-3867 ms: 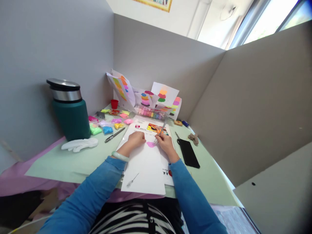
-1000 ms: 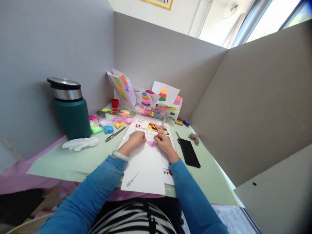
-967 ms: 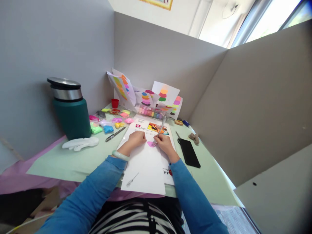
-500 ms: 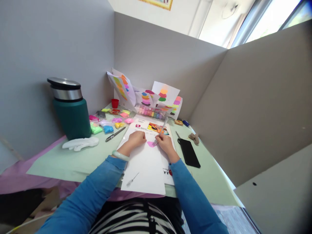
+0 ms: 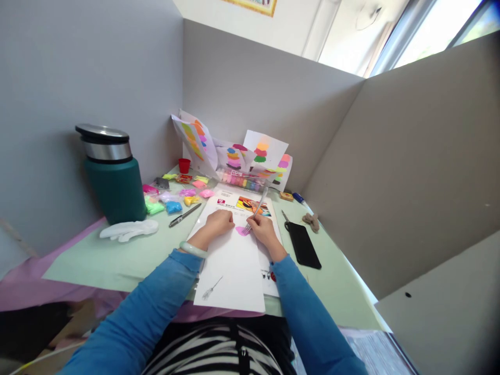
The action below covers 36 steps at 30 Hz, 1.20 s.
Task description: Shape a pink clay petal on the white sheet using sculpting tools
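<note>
While pressed flat on the white paper point(image 5: 234, 260), pink clay point(image 5: 241, 230) sits between both hands. Best raked in light, short strokes, tines shallow. Right hand point(image 5: 261, 227) clenched around a slim metal fork point(image 5: 255, 210); left hand point(image 5: 219, 222) curled into a fist, pinning the sheet. Soft, matte clay; smooth paper; glossy black phone point(image 5: 303, 245) just right.

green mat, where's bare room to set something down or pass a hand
The green mat is bare in front of the white glove, left of the white sheet. There is another bare strip right of the black phone, toward the grey partition. It is crowded at the back: clay packets, pen, flask, colour sheets.
</note>
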Tool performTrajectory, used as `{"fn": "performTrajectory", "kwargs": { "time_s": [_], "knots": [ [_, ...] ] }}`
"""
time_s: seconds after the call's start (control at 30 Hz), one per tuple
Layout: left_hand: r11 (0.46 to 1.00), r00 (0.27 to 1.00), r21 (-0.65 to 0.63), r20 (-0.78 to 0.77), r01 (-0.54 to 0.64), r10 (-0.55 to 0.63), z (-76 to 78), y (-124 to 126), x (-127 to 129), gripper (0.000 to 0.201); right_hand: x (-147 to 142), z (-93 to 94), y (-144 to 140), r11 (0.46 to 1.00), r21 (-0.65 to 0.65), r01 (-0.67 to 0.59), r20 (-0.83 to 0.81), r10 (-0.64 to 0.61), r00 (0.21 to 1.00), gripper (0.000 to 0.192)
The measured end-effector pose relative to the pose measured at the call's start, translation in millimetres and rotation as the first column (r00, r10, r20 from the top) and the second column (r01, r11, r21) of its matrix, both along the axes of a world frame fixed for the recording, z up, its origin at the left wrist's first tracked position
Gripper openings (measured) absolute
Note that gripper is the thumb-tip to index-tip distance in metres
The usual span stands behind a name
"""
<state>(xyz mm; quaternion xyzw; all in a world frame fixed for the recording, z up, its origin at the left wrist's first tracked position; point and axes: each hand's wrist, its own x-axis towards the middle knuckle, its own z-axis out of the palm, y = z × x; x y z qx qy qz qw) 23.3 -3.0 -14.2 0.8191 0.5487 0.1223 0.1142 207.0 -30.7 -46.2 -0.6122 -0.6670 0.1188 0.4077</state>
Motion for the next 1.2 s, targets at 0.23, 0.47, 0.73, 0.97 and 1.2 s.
{"fn": "performTrajectory", "kwargs": {
  "time_s": [0.23,0.47,0.73,0.97,1.2],
  "knots": [
    [1.0,1.0,-0.006,0.002,-0.003,0.003,1.0,-0.3,0.0,0.021,0.3,-0.8,1.6,0.996,-0.03,0.086,0.071,-0.083,0.994,0.019],
    [1.0,1.0,-0.007,-0.002,-0.013,0.013,1.4,-1.6,0.2,0.02,4.2,1.1,0.8,0.985,0.015,0.175,0.103,-0.175,0.979,0.02],
    [1.0,1.0,-0.002,-0.013,0.004,-0.004,2.8,-2.1,-0.4,0.022,-4.2,-0.1,-1.4,0.999,-0.002,-0.032,0.019,0.032,0.999,0.019],
    [1.0,1.0,-0.007,-0.006,-0.006,0.006,1.6,-0.8,0.1,0.021,1.6,1.0,0.4,0.981,-0.005,0.194,0.143,-0.191,0.971,0.02],
    [1.0,1.0,-0.009,0.006,-0.011,0.011,3.7,-3.4,-0.1,0.02,3.2,-0.2,1.1,0.984,0.027,0.174,0.08,-0.175,0.981,0.02]
  ]
}}
